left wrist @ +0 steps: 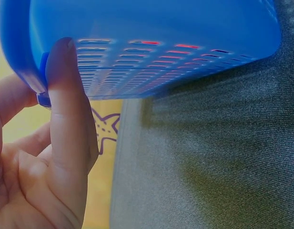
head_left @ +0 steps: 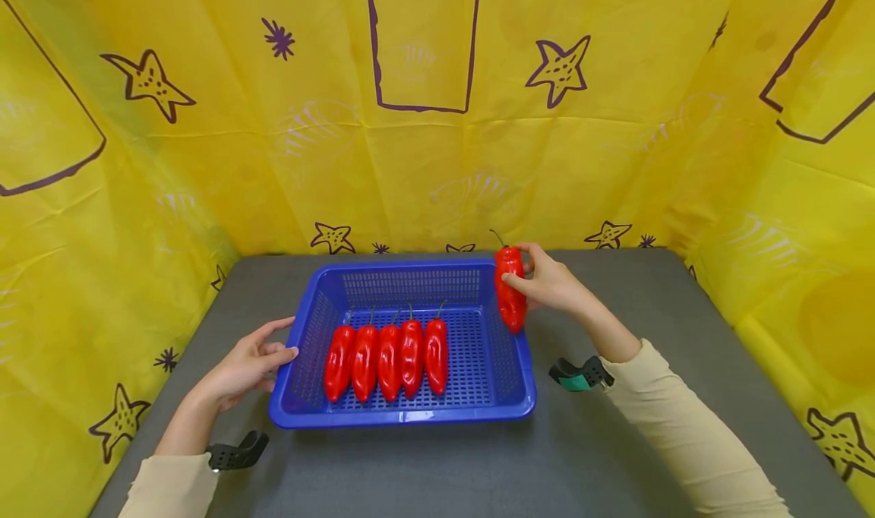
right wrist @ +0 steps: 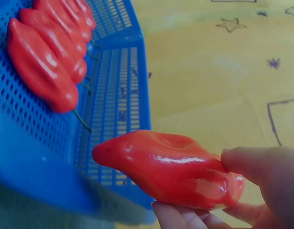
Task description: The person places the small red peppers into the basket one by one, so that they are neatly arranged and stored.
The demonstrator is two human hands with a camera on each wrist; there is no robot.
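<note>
While the right hand pinches a red pepper stem-up, lengthwise vertical, the left hand, fingers relaxed, touches the blue basket on the grey table, yellow sheeting all around.

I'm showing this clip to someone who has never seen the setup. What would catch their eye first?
Probably the row of five red peppers lying side by side in the blue basket on the grey table, all against bright yellow star-printed sheets. Next, the right hand holding a sixth red pepper above the basket's right rim, while the left hand touches its left side.
</note>
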